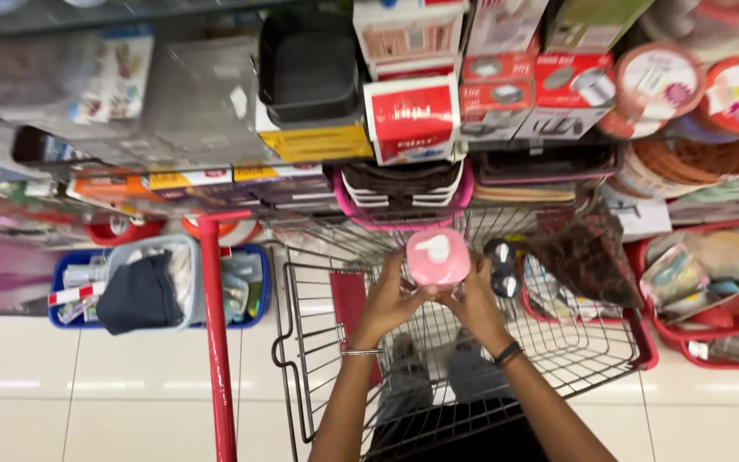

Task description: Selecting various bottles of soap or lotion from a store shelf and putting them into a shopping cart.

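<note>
Handling should be easy, as I judge it: the small pink plastic container with a rounded, squarish body and a white shape on its upper face (438,256) looks light and stiff, with a smooth, glossy skin that could slip if gripped loosely, so the sound place to take it is by its two opposite sides, low on the body, much as it is taken now. It is held up above the open red-framed wire shopping cart (318,359), clear of the mesh, in front of crowded store shelves. Both hands meet beneath it: the left hand (387,299), with a thin bangle at the wrist, curls its fingers up against the left side, and the right hand (476,301), with a dark band at the wrist, presses its fingers close together against the right side and underside. Whether the top is a lid that lifts off I cannot tell. Behind it sits a pink basket of dark trays (404,192), and a blue plastic bin of packaged goods (254,282) rests on the pale tiled floor to the left.
</note>
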